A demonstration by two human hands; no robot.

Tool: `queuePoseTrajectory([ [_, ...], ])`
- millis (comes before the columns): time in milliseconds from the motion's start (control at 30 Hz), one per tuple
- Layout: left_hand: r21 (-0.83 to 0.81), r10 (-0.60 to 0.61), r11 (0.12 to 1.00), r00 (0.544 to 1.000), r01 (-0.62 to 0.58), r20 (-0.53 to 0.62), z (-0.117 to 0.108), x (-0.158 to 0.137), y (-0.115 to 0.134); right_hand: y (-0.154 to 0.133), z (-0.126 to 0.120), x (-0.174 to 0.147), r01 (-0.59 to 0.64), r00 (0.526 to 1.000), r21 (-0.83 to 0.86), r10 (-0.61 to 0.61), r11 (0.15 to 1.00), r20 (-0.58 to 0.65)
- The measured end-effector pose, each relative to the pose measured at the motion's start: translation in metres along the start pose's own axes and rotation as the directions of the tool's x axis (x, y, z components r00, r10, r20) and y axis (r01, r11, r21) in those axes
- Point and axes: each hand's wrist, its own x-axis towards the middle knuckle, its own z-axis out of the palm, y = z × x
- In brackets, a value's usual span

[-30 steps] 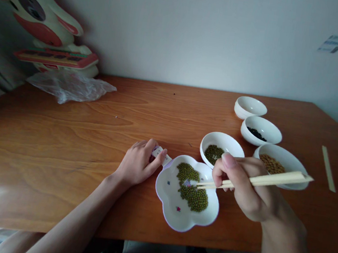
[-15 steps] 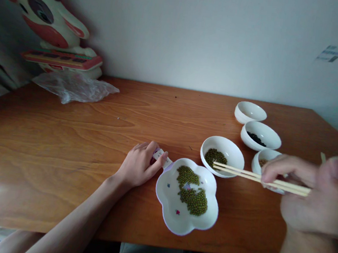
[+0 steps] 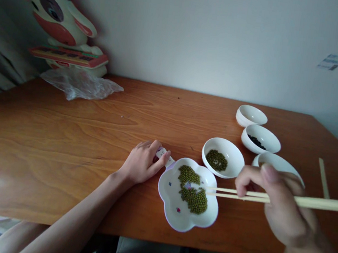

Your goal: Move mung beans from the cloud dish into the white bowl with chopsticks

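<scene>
Left hand (image 3: 140,162) grips the dish handle (image 3: 161,152), right hand (image 3: 283,202) the chopsticks (image 3: 322,204), partly hiding the rightmost bowl (image 3: 283,162).

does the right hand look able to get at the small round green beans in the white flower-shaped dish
Probably yes: the right hand holds pale wooden chopsticks with tips over the white flower-shaped dish, near the green beans, and nothing visible blocks the way.

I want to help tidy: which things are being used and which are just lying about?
In use:
chopsticks, in the right hand
flower-shaped dish of green beans, held by left hand
nearest white bowl, perhaps the other three

Seemingly lying about:
cow toy
plastic bag
pale strip
</scene>
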Motion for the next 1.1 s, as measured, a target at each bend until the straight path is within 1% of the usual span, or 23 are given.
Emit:
queuePoseTrajectory([
  [67, 0.002, 0.003, 1.0, 1.0, -0.003, -0.002, 0.0, 0.0, 0.0, -0.003, 0.005, 0.004, -0.006, 0.999, -0.02, 0.007, 1.0, 0.041],
  [233, 0.017, 0.005, 1.0, 1.0, -0.005, -0.005, 0.001, 0.0, 0.0, -0.002, 0.011, 0.012, -0.023, 0.997, -0.043, 0.026, 0.999, 0.073],
  [400, 0.025, 0.003, 1.0, 1.0, -0.003, -0.006, 0.001, 0.0, 0.0, 0.0, 0.016, 0.016, 0.013, 0.994, -0.067, -0.006, 0.998, 0.106],
  [867, 0.024, 0.004, 1.0, 1.0, -0.004, 0.002, 0.0, 0.0, 0.001, 0.002, 0.015, 0.017, 0.012, 0.994, -0.047, -0.007, 0.999, 0.105],
  [1100, 0.026, -0.001, 1.0, 1.0, 0.001, 0.003, 0.0, 0.0, 0.0, 0.005, 0.015, 0.015, -0.027, 0.996, -0.028, 0.029, 0.999, 0.088],
])
